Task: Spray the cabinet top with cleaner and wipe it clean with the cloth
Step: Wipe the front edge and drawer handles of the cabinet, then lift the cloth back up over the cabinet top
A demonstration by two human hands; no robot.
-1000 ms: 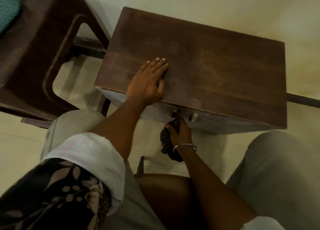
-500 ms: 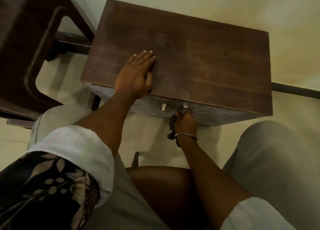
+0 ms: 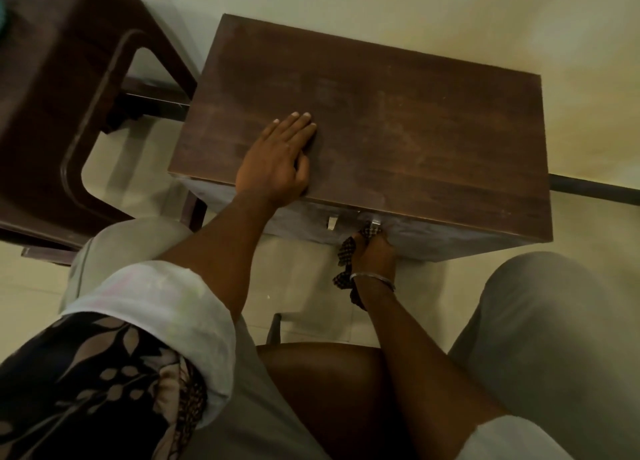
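Observation:
A dark brown wooden cabinet (image 3: pixel 398 120) stands in front of me, its flat top faintly streaked. My left hand (image 3: pixel 277 162) rests flat on the top near the front left edge, fingers straight. My right hand (image 3: pixel 375 255) is below the top, against the cabinet's front face by the right metal handle (image 3: pixel 375 225). It grips a dark checked cloth (image 3: pixel 346 252) that is bunched in the fist and hangs down past the wrist. No spray bottle is in view.
A dark brown plastic chair (image 3: pixel 69 89) stands to the left of the cabinet. A second metal handle (image 3: pixel 331 223) sits on the cabinet front. My knees in grey trousers flank a brown seat (image 3: pixel 329 390). The floor is pale tile.
My right hand has risen with the cloth from below the drawer front up to the right handle. My left hand has stayed flat on the top.

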